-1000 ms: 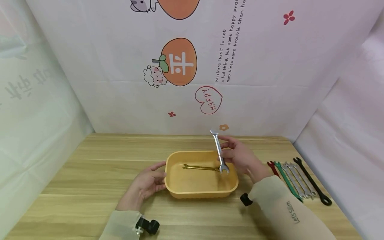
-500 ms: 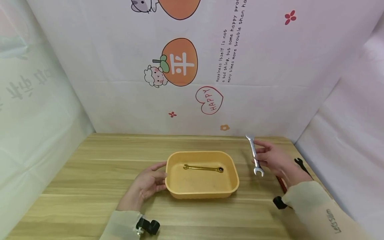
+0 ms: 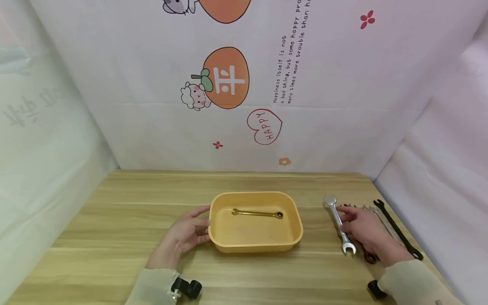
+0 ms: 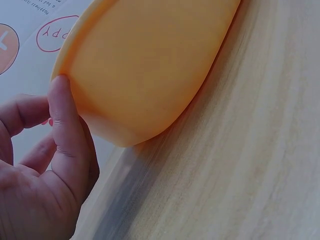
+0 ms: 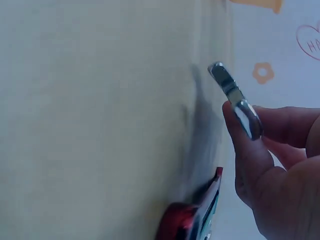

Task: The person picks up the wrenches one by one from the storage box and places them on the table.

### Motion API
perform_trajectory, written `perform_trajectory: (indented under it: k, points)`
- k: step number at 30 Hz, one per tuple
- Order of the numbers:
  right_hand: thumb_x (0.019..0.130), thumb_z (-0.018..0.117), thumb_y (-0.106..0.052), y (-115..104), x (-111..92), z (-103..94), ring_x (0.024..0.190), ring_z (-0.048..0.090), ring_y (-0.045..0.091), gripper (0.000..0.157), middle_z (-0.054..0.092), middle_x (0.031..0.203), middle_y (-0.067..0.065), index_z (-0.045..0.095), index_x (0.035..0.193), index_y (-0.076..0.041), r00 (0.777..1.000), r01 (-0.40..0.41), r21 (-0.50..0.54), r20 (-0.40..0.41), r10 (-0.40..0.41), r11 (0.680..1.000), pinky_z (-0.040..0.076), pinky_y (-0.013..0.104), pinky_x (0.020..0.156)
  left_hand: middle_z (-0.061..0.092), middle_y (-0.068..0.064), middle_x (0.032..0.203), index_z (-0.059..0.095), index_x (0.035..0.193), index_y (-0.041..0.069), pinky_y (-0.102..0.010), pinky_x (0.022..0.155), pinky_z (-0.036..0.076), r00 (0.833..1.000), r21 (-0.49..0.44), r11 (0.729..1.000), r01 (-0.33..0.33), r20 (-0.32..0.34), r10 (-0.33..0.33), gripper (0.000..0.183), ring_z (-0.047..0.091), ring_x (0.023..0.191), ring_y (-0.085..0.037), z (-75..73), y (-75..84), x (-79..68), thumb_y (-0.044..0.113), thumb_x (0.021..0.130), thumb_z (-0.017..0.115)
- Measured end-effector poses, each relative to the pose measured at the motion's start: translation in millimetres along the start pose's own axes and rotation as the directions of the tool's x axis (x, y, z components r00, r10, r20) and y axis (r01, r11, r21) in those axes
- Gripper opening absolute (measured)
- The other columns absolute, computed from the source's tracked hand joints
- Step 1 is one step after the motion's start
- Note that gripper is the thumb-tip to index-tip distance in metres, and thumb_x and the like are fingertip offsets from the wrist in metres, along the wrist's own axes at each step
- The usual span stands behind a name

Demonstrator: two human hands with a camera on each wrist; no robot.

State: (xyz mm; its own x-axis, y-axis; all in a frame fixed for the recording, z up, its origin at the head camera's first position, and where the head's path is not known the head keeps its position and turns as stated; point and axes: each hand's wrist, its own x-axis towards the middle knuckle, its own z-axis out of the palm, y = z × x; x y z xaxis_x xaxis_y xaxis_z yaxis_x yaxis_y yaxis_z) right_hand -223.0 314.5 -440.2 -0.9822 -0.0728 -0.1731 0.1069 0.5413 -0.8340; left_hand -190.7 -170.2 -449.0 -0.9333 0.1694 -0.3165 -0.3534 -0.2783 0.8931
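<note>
My left hand (image 3: pixel 187 234) rests its fingers against the left end of the yellow plastic tub (image 3: pixel 255 249), near the rim. In the left wrist view, a fingertip (image 4: pixel 61 84) touches the tub's wall. A gold combination wrench (image 3: pixel 255 213) lies inside the tub. My right hand (image 3: pixel 367 228) pinches a silver double open-end wrench (image 3: pixel 339 226) by its middle, just left of the row of wrenches. The right wrist view shows that wrench (image 5: pixel 232 92) end-on between thumb and finger, above the table; its far end is hidden.
On the right lie several more wrenches, partly hidden by my right hand: a red one (image 3: pixel 370 257), silver ones (image 3: pixel 385 222) and a long black one (image 3: pixel 398 230) at the right edge. White printed cloth (image 3: pixel 244 127) walls the wooden table (image 3: pixel 114 228).
My right hand has carried the silver wrench from above the tub's right end rightward, then down beside the other wrenches. The left hand and tub have stayed put.
</note>
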Motion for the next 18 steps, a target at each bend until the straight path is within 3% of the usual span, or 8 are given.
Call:
perform_trajectory:
  k: [3,7,11,18]
  points:
    - [0.087,0.063,0.005,0.5,-3.5,2.3,0.084,0.06,0.024,0.064,0.06,0.114,0.021,0.041,0.146,0.008,0.999,0.02,-0.137,-0.022,-0.023,0.99,0.054,0.032,0.059,0.063,-0.014,0.088,0.043,0.148,0.004,-0.03,0.065,0.057,1.0,-0.003,1.0,0.002,-0.004,-0.002,0.061,0.061,0.074,-0.02,0.4,0.2,-0.6,-0.006,0.091,0.059]
    - [0.087,0.064,0.004,-0.1,-5.2,3.5,0.086,0.061,0.024,0.059,0.064,0.109,0.016,0.045,0.143,0.009,1.0,0.005,-0.24,-0.028,-0.012,0.971,0.054,0.033,0.063,0.063,-0.014,0.088,0.043,0.148,0.004,-0.03,0.064,0.057,1.0,-0.003,1.0,0.003,-0.002,-0.003,0.061,0.061,0.073,-0.02,0.4,0.2,-1.2,-0.006,0.091,0.058]
    - [0.086,0.068,0.001,-0.4,-5.9,2.5,0.09,0.061,0.027,0.057,0.065,0.108,0.016,0.048,0.139,0.009,0.999,0.0,-0.277,-0.038,-0.011,0.961,0.052,0.034,0.065,0.063,-0.015,0.089,0.042,0.149,0.004,-0.03,0.064,0.057,1.0,-0.004,1.0,0.0,0.003,0.0,0.061,0.061,0.072,-0.019,0.2,0.3,-1.0,-0.006,0.091,0.058]
    - [0.082,0.073,-0.002,-1.5,-8.2,-0.7,0.08,0.062,0.024,0.052,0.067,0.095,0.011,0.054,0.128,0.014,0.998,0.012,-0.349,-0.06,-0.035,0.937,0.052,0.035,0.062,0.064,-0.014,0.088,0.043,0.148,0.004,-0.03,0.064,0.057,1.0,-0.005,1.0,-0.002,0.005,0.002,0.061,0.061,0.072,-0.019,0.2,0.2,-1.0,-0.005,0.091,0.059]
